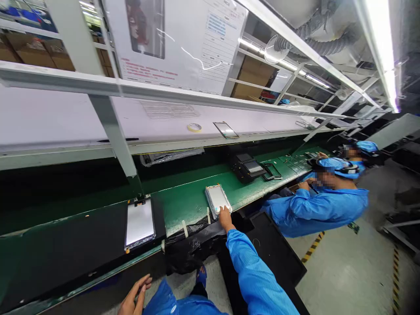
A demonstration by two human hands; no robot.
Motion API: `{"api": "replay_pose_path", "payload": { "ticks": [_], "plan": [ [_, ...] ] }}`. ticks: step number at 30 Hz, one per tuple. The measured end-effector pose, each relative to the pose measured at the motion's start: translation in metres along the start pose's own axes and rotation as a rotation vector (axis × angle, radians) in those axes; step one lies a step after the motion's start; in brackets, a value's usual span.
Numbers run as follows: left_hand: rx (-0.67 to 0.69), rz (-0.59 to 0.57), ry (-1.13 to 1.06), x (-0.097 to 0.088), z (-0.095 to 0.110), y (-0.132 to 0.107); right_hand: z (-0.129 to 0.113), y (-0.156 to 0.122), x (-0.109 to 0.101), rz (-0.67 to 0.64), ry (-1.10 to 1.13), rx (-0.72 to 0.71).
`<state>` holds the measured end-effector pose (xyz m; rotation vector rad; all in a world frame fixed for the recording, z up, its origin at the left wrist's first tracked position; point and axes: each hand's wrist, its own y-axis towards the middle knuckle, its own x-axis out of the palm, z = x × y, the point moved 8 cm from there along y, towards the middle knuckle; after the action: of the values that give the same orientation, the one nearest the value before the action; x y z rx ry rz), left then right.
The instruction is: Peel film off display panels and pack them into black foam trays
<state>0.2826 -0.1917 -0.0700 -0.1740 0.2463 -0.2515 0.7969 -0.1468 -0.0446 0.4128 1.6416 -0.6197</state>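
Note:
My right hand (225,218) reaches out over the green bench and pinches the near edge of a flat white display panel (215,196). That panel lies on top of a stack with clear film around its sides and small orange tabs at the far end. My left hand (135,294) hangs in front of the bench at the lower left, fingers stretched and holding nothing. Beyond it, a second panel (140,222), silver-white with orange tabs at its corners, rests on a black mat (65,245).
Right of the stack stand a black device (246,167) and a black frame (272,171). A black plastic bag (193,249) hangs at the bench edge beside a black tray (275,249). A tape roll (194,127) lies on the shelf. Co-workers in blue sit along the right.

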Motion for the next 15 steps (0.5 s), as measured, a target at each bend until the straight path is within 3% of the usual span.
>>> {"api": "replay_pose_path", "payload": {
  "ticks": [4,8,11,15],
  "plan": [
    [-0.048,0.005,0.061,0.077,0.016,-0.007,0.010,0.037,0.022,-0.094,-0.029,-0.095],
    [-0.096,-0.064,0.076,0.142,0.037,-0.024,0.008,0.049,0.040,-0.180,-0.042,-0.116],
    [-0.140,-0.049,0.102,0.165,0.046,-0.033,0.000,0.051,0.044,-0.208,-0.059,-0.094],
    [-0.159,-0.025,0.138,0.180,0.060,-0.035,-0.017,0.048,0.040,-0.215,-0.065,-0.079]
  ]
}}
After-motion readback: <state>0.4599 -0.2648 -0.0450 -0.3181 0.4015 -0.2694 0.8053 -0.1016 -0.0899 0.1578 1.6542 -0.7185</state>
